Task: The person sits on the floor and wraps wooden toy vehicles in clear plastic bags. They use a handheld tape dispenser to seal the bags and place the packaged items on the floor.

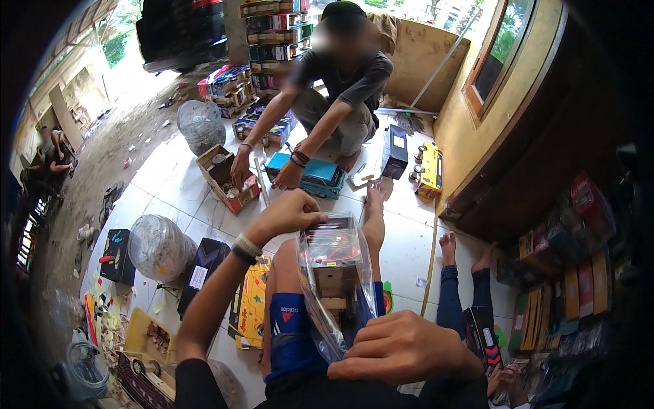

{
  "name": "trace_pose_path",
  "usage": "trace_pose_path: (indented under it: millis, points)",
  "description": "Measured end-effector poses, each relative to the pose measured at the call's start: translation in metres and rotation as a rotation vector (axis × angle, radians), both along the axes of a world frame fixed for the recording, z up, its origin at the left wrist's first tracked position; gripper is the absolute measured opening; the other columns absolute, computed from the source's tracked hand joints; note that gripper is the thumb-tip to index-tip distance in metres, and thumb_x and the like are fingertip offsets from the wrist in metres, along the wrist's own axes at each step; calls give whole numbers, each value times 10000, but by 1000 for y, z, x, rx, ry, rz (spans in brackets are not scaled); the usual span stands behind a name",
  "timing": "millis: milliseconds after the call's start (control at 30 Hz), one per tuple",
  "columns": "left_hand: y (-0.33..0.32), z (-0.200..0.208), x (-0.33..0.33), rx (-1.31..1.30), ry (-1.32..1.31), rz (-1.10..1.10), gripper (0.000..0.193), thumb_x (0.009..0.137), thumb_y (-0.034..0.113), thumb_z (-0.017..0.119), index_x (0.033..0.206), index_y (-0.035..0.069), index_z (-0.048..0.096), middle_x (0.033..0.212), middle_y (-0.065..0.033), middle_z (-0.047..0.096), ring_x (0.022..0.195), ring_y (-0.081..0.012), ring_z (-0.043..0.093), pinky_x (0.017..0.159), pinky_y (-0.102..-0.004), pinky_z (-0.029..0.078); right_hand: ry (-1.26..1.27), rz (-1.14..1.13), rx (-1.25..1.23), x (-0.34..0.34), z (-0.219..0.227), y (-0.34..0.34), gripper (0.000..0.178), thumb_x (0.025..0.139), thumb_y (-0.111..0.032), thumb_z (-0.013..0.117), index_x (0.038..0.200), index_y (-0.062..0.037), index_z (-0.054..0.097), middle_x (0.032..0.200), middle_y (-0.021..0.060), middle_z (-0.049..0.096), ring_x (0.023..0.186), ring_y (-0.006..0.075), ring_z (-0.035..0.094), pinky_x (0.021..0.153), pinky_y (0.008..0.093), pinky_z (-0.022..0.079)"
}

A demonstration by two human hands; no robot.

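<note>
A wooden toy vehicle with a black-and-red printed panel lies on my lap inside a clear plastic bag. My left hand, a banded watch on its wrist, pinches the bag's far end beside the dark panel. At the near end, my right hand has its fingers closed over the loose, crumpled plastic. Between my hands the film is stretched along the toy. Part of the toy's near side is blurred behind the wrinkled plastic.
Across from me a person crouches, reaching toward an open box and a teal toy bus. Yellow toy vehicles, a black box and a plastic-wrapped roll stand on white tiles. Another person's legs extend at right, near stacked toys.
</note>
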State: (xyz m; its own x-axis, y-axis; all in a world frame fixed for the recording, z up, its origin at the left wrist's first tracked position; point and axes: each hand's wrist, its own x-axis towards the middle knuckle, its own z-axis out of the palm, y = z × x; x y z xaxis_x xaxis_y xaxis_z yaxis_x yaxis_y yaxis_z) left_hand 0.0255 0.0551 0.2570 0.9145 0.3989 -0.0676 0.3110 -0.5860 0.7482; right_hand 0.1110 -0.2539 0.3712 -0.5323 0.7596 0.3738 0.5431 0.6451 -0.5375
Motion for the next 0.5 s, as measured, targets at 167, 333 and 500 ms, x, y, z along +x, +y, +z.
trace_pose_path:
  millis: [167, 333, 500]
  points:
    - [30, 14, 27, 237, -215, -110, 214, 908, 181, 772, 857, -26, 761, 716, -114, 718, 687, -194, 702, 650, -343, 539, -61, -21, -9, 17, 5, -7, 421, 947, -129, 711, 1358, -91, 623, 849, 79, 703, 777, 209, 723, 626, 341, 592]
    - [40, 44, 38, 287, -448, 101, 337, 841, 333, 851, 892, 8, 782, 809, -159, 747, 747, -279, 727, 690, -391, 548, -72, -7, -2, 20, 5, -10, 424, 961, -135, 700, 1372, -76, 615, 871, 78, 706, 792, 199, 723, 644, 332, 595]
    - [23, 31, 58, 322, -32, -397, 330, 823, 318, 857, 895, 7, 773, 829, -181, 740, 770, -327, 722, 702, -418, 550, -122, 59, -28, 18, 10, -4, 421, 959, -143, 699, 1370, -76, 634, 891, 71, 718, 821, 195, 733, 686, 325, 609]
